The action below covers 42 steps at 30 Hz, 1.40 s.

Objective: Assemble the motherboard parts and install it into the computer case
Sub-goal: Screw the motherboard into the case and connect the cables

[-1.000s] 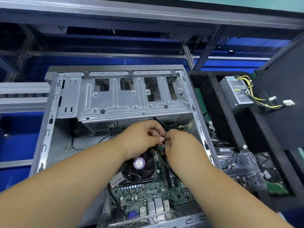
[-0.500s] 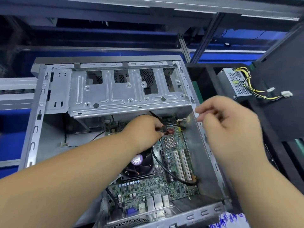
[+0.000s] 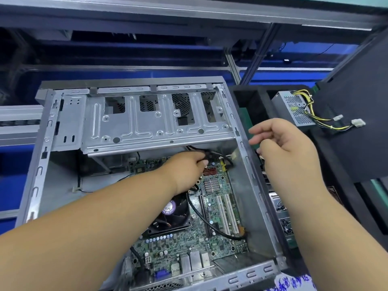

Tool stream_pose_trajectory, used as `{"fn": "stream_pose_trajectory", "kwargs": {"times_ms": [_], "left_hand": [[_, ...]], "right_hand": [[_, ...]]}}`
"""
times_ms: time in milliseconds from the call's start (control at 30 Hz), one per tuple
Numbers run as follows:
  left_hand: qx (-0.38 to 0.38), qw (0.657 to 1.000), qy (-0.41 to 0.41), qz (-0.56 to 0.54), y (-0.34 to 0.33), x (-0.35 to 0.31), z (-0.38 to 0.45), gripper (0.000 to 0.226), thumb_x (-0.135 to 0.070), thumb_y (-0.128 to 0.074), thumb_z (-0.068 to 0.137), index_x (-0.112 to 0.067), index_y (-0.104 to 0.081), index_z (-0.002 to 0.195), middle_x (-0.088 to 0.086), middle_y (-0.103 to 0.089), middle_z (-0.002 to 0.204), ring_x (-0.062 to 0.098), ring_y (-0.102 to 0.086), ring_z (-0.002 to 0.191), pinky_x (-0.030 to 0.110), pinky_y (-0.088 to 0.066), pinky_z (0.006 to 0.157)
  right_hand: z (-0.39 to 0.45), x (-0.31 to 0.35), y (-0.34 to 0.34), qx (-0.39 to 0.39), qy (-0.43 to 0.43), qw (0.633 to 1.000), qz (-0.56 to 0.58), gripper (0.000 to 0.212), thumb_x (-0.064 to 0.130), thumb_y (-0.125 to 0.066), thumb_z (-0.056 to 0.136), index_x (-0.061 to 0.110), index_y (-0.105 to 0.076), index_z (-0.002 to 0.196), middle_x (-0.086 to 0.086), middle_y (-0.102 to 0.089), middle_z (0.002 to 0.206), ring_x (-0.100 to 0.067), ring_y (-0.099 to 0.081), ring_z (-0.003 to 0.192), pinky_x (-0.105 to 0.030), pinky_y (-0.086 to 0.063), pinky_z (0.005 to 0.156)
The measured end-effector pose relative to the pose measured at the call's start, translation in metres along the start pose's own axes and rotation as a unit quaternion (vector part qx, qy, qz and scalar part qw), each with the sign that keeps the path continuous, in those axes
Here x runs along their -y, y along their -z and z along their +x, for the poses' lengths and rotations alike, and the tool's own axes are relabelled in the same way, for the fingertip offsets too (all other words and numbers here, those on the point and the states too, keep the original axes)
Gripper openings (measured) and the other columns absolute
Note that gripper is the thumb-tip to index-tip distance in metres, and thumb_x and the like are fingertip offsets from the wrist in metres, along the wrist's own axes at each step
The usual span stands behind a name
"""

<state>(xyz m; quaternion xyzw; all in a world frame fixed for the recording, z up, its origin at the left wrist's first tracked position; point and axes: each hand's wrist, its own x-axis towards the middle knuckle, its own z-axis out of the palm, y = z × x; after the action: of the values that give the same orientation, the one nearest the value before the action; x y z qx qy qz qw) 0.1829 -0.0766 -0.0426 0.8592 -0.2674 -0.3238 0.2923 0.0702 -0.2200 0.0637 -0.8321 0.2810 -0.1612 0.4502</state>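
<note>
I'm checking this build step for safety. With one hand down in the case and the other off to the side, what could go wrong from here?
The left hand pinches a black cable right over the motherboard; a tug might strain its connector. The forearm crosses above the CPU fan and could press it. The right hand hovers past the case edge and might scrape on it.

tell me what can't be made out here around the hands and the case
- Head view: left hand fingertips, and whether they grip the black cable, hidden by its own knuckles.
- Right hand: anything pinched is hidden by curled fingers.
- Motherboard far edge, hidden under the drive cage.
- Trays right of the case, blocked by the right forearm.
</note>
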Motion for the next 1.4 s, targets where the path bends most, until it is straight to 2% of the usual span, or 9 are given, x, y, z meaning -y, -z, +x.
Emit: {"fn": "stream_pose_trajectory", "kwargs": {"times_ms": [233, 400, 633, 733, 900, 1100, 1200, 1333, 1400], "left_hand": [[-0.022, 0.995, -0.014, 0.094, -0.009, -0.015, 0.01, 0.025, -0.031, -0.042, 0.1, -0.028, -0.06, 0.118, -0.004, -0.064, 0.087, 0.017, -0.058, 0.074, 0.024, -0.04, 0.057], [0.026, 0.931, -0.111, 0.348, -0.02, -0.024, 0.008, 0.063, -0.002, -0.045, 0.082, -0.018, -0.039, 0.143, 0.008, -0.062, 0.115, 0.032, -0.059, 0.098, 0.039, -0.052, 0.079], [0.038, 0.967, -0.012, 0.251, -0.014, -0.025, 0.026, 0.029, -0.001, -0.046, 0.086, -0.01, -0.05, 0.113, -0.001, -0.046, 0.077, 0.015, -0.048, 0.065, 0.03, -0.04, 0.057], [0.071, 0.964, -0.034, 0.253, -0.007, -0.026, 0.026, 0.048, 0.001, -0.043, 0.086, -0.014, -0.041, 0.131, -0.002, -0.048, 0.079, 0.012, -0.048, 0.064, 0.025, -0.033, 0.049], [0.037, 0.938, -0.044, 0.341, -0.013, -0.038, 0.028, 0.047, -0.008, -0.041, 0.092, -0.017, -0.028, 0.136, 0.004, -0.048, 0.087, 0.027, -0.05, 0.076, 0.035, -0.043, 0.064], [-0.053, 0.962, -0.05, 0.262, -0.023, -0.022, 0.017, 0.047, -0.001, -0.05, 0.084, -0.023, -0.043, 0.124, 0.004, -0.058, 0.086, 0.03, -0.056, 0.086, 0.035, -0.042, 0.065], [-0.037, 0.975, -0.095, 0.197, -0.013, -0.007, 0.012, 0.022, -0.015, -0.05, 0.091, -0.028, -0.052, 0.108, -0.003, -0.063, 0.093, 0.024, -0.06, 0.087, 0.033, -0.05, 0.07], [-0.011, 0.996, -0.087, 0.018, 0.001, 0.011, -0.003, 0.009, -0.028, -0.058, 0.092, -0.037, -0.06, 0.093, -0.018, -0.068, 0.085, 0.01, -0.063, 0.084, 0.028, -0.051, 0.077], [-0.034, 0.989, -0.032, -0.138, 0.006, 0.014, -0.01, 0.015, -0.027, -0.062, 0.092, -0.038, -0.065, 0.081, -0.02, -0.071, 0.082, 0.01, -0.066, 0.087, 0.027, -0.05, 0.084]], "right_hand": [[0.001, -0.003, -0.001, 0.017, 0.007, 0.999, 0.027, 0.037, 0.002, -0.044, 0.078, 0.029, -0.067, 0.089, 0.009, -0.067, 0.086, 0.0, -0.048, 0.056, -0.009, -0.035, 0.049], [0.003, -0.007, -0.004, 0.016, 0.007, 0.999, 0.035, 0.04, -0.004, -0.046, 0.079, 0.026, -0.068, 0.091, 0.006, -0.067, 0.086, 0.0, -0.045, 0.054, -0.007, -0.034, 0.048], [0.007, -0.009, -0.011, 0.019, 0.013, 0.999, 0.035, 0.041, 0.001, -0.044, 0.074, 0.03, -0.066, 0.092, 0.009, -0.066, 0.086, 0.0, -0.044, 0.055, -0.008, -0.036, 0.051], [0.009, -0.011, -0.013, 0.025, 0.013, 0.999, 0.027, 0.042, 0.002, -0.044, 0.074, 0.033, -0.065, 0.092, 0.009, -0.066, 0.088, -0.001, -0.045, 0.057, -0.009, -0.037, 0.052], [0.013, -0.012, -0.018, 0.023, 0.019, 0.999, 0.015, 0.043, -0.003, -0.046, 0.077, 0.03, -0.066, 0.094, 0.01, -0.065, 0.086, -0.003, -0.044, 0.055, -0.013, -0.039, 0.051], [0.014, -0.008, -0.018, 0.023, 0.11, 0.989, -0.101, 0.034, 0.006, -0.048, 0.076, 0.025, -0.067, 0.096, 0.012, -0.061, 0.089, -0.009, -0.051, 0.076, -0.02, -0.045, 0.071], [0.011, -0.003, -0.016, 0.025, 0.197, 0.956, -0.216, 0.027, 0.009, -0.051, 0.074, 0.021, -0.072, 0.087, 0.009, -0.06, 0.09, -0.018, -0.049, 0.089, -0.037, -0.041, 0.083], [0.001, 0.014, -0.022, 0.11, 0.259, 0.874, -0.395, 0.029, 0.021, -0.046, 0.076, 0.022, -0.075, 0.082, 0.007, -0.067, 0.084, -0.025, -0.054, 0.089, -0.037, -0.032, 0.082], [-0.006, 0.022, -0.034, 0.23, 0.228, 0.812, -0.486, 0.039, 0.028, -0.039, 0.083, 0.022, -0.071, 0.105, 0.003, -0.066, 0.105, -0.024, -0.053, 0.101, -0.036, -0.032, 0.09]]}}
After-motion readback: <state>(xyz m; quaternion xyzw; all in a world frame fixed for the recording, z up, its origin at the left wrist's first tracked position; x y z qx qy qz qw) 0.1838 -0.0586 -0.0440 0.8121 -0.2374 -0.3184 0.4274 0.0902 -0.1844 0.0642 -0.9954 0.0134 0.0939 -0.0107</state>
